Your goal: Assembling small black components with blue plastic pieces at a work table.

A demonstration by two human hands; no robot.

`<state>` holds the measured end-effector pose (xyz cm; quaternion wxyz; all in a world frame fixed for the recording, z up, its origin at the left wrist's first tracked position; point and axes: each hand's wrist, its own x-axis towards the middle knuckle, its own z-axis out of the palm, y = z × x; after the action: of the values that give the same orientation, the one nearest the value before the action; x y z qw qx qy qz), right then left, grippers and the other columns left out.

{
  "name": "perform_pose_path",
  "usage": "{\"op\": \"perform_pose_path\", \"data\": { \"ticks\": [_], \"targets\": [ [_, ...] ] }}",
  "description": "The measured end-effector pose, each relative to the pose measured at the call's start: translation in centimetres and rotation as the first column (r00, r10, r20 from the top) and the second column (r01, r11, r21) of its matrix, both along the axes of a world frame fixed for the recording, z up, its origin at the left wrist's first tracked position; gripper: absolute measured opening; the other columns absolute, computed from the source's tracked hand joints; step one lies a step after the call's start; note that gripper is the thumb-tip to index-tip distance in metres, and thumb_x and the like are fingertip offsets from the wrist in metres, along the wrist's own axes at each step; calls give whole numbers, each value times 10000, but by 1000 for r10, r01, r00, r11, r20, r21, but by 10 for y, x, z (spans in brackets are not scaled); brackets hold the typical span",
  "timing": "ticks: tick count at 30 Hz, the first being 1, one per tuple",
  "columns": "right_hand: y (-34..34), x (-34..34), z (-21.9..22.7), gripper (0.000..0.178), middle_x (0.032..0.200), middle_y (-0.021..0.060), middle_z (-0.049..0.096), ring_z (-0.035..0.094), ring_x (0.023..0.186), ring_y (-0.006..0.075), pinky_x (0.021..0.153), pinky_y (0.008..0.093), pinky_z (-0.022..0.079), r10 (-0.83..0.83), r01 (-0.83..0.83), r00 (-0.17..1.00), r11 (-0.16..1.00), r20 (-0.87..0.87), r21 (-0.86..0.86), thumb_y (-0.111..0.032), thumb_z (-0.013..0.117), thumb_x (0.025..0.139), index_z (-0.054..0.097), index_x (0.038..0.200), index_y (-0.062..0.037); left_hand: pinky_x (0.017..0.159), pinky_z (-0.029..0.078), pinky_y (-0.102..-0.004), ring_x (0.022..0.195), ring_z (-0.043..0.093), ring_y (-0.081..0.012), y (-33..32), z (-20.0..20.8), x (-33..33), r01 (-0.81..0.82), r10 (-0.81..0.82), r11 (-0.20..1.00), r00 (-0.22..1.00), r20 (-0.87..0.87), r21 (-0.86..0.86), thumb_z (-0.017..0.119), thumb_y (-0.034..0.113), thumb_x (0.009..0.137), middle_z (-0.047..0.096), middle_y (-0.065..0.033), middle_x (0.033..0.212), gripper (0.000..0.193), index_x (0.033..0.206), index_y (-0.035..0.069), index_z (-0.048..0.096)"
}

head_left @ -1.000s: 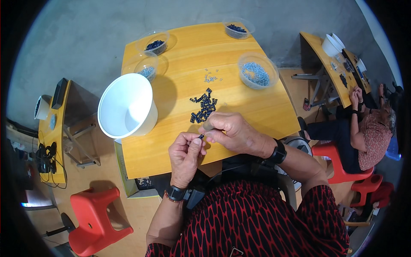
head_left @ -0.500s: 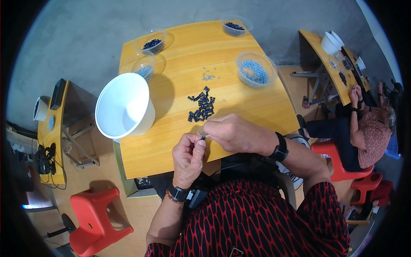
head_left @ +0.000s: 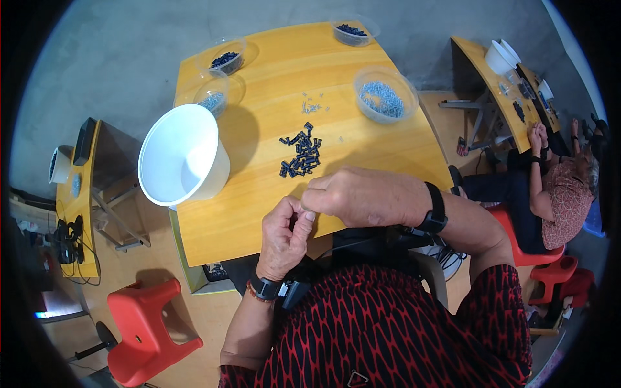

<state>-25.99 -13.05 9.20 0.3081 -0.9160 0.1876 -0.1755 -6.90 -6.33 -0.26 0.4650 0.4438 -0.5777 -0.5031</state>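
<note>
My left hand (head_left: 284, 236) is closed at the table's near edge, thumb pressed to its fingers. A small black part showed in that pinch a moment ago; the fingers now cover it. My right hand (head_left: 352, 195) is closed over the left fingertips, its thumb and index finger pinched together on something I cannot make out. Just beyond the hands lies a loose pile of small black parts (head_left: 303, 154). Farther off, several small silver screw-like pieces (head_left: 311, 107) are scattered on the yellow wooden table (head_left: 259, 223).
A large white bucket (head_left: 220, 171) stands at the table's left. Clear bowls of silver pieces sit at right (head_left: 383, 100) and left (head_left: 212, 101); bowls of dark parts are at far left (head_left: 226, 62) and far right (head_left: 351, 33). A red stool (head_left: 145, 330) and a seated person (head_left: 563, 200) flank me.
My right hand and wrist have turned slightly, and the fingers have closed in over the small black part, hiding it. The whole view has shifted a little; the pile looks unchanged.
</note>
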Motion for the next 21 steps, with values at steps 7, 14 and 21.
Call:
{"op": "perform_pose_path", "data": {
  "ticks": [7,14,21],
  "targets": [
    [-3,-2,-4,265,839,190,634,660,799,405,661,448,515,7,-7,998,1000,-65,-6,90,594,747,560,1004,35,559,406,-210,622,475,-41,0,-5,2,39,-38,998,999,-20,39,618,145,990,562,23,743,139,957,18,571],
    [-4,0,6,266,789,206,651,665,767,412,639,450,511,-6,7,988,1000,-151,9,102,586,748,525,997,32,555,409,-210,625,484,-40,1,-2,-4,49,-48,999,999,10,-8,601,127,997,563,26,746,114,996,14,588],
    [-9,-2,1,201,782,220,654,664,765,414,623,456,505,23,-18,992,999,-126,40,83,600,760,530,945,44,564,420,-221,624,498,-57,0,-4,-3,59,-58,998,998,34,-34,597,112,994,559,23,732,107,989,5,592]
  ]
}}
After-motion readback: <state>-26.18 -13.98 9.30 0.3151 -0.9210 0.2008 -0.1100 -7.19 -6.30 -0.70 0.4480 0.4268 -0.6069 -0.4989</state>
